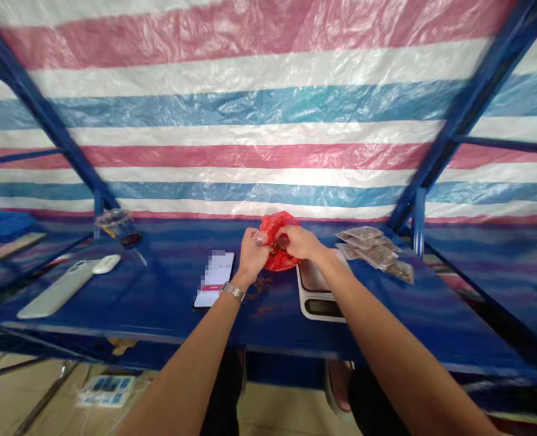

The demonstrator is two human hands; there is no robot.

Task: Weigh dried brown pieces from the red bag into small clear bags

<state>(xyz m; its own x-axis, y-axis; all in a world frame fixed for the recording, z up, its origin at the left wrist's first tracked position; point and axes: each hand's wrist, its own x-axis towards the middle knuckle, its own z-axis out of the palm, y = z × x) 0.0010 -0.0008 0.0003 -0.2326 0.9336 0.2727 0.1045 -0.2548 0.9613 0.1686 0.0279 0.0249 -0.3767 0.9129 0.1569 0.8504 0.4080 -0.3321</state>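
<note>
A striped tarpaulin [268, 121] in pink, white and blue fills the whole background, held by a blue metal frame [468, 103] whose bars slant in from both sides. In front of it runs a long blue table [159, 303], seen from above by the person working at it.

Two bare forearms reach forward to the middle of the table. The left hand [253, 254], with a metal wristwatch [232, 292] on its wrist, and the right hand [302, 243] meet on a crumpled red plastic bag [277, 227]. It is held up just above the table, at the far left corner of a white digital kitchen scale [318, 297]. Both hands have their fingers closed and pinch the bag from either side. Something dark shows at its opening. The left fingers may also hold a small clear pouch, but this is too blurred to tell.

Near the scale, on its right, lies a loose pile of small clear packets [375, 248] filled with brown material, so some portions appear finished, while the red bag looks far from empty. The scale's platform appears bare. Brown crumbs [262, 287] dot the table below the hands.

Left of the hands a smartphone [214, 280] lies face up. Farther left are a grey phone case [57, 290], a white mouse [106, 264] and a clear plastic cup [116, 224].
</note>
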